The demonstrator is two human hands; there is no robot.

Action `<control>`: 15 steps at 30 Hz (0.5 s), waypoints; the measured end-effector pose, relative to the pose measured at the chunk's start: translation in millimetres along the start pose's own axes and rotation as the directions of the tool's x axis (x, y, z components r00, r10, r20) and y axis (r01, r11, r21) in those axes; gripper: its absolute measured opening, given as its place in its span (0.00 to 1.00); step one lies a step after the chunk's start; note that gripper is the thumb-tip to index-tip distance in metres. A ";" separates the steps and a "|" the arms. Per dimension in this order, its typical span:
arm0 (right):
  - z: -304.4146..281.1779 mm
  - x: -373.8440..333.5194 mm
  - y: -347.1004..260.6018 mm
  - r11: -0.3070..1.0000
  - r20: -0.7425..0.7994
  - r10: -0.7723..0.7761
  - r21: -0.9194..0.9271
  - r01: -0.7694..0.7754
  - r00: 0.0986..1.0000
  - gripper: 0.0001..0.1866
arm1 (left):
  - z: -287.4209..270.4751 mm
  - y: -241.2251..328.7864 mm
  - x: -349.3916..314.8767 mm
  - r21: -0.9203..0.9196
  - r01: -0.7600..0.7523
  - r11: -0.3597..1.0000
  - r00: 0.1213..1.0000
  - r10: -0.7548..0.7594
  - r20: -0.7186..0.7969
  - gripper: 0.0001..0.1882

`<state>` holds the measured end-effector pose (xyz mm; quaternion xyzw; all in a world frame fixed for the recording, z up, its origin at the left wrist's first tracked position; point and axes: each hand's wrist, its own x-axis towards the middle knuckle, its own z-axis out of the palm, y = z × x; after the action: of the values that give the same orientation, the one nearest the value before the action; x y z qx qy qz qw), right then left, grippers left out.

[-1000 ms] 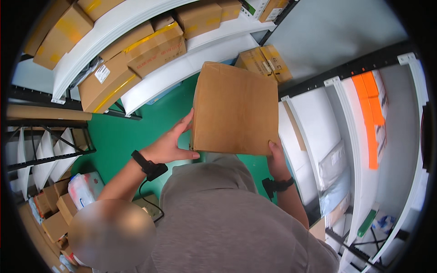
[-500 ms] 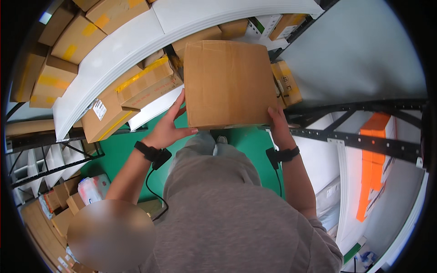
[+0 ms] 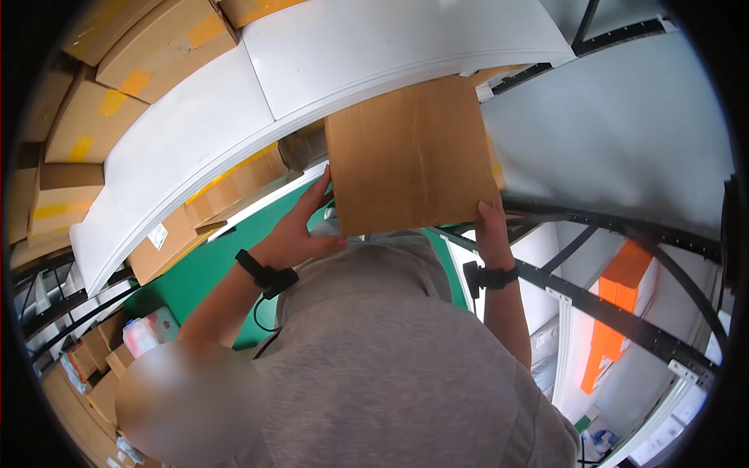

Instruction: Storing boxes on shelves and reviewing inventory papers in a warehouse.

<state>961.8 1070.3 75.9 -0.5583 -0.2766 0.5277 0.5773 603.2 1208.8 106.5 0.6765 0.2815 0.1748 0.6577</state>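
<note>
A brown cardboard box [image 3: 409, 160] is held up in front of me at the edge of the white shelf [image 3: 335, 54]. My left hand [image 3: 300, 230] grips its near left corner, thumb along the lower edge and fingers against the left side. On the near right corner, my right hand [image 3: 493, 230] presses with its thumb on the face; its other fingers are hidden behind the box. Black bands circle both wrists. The far edge of the box overlaps the shelf's front edge in view; whether it touches the shelf, I cannot tell.
Taped cartons [image 3: 168, 43] stand on the upper shelf at the left. More cartons [image 3: 242, 183] sit on the level beneath. Black metal uprights and braces [image 3: 616, 312] run along the right, with orange boxes [image 3: 616, 304] behind them. The floor [image 3: 211, 269] is green.
The box has risen toward the upper shelf, held in both hands, and now covers more of the cartons on the lower level. My view has shifted, showing more of the upper shelf.
</note>
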 end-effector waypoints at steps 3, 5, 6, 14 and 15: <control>2.4 13.9 -2.2 0.999 0.029 -0.029 0.033 0.028 0.999 0.43 | -9.8 0.7 -8.8 -0.044 0.125 0.991 0.992 -0.124 0.007 0.62; 0.6 30.0 -2.0 0.998 0.044 0.004 0.060 -0.006 0.999 0.45 | -19.7 3.7 -1.5 -0.023 0.097 0.995 0.995 -0.097 -0.005 0.61; 2.7 38.2 -2.4 0.993 0.042 0.008 0.119 -0.013 0.999 0.46 | -24.1 4.1 3.4 0.009 0.065 0.998 0.998 -0.065 -0.006 0.61; -28.7 94.5 -15.9 0.982 0.042 0.045 0.180 -0.052 0.998 0.43 | -23.2 8.7 28.8 0.089 0.119 0.989 0.992 -0.121 0.020 0.57; -29.3 98.9 -21.5 0.983 0.061 0.057 0.173 -0.067 0.997 0.43 | -20.5 11.0 29.7 0.080 0.129 0.988 0.992 -0.129 0.000 0.57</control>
<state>1023.6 1154.6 62.8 -0.4988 -0.2274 0.5831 0.5996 615.5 1243.4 114.9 0.6829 0.3298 0.1189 0.6409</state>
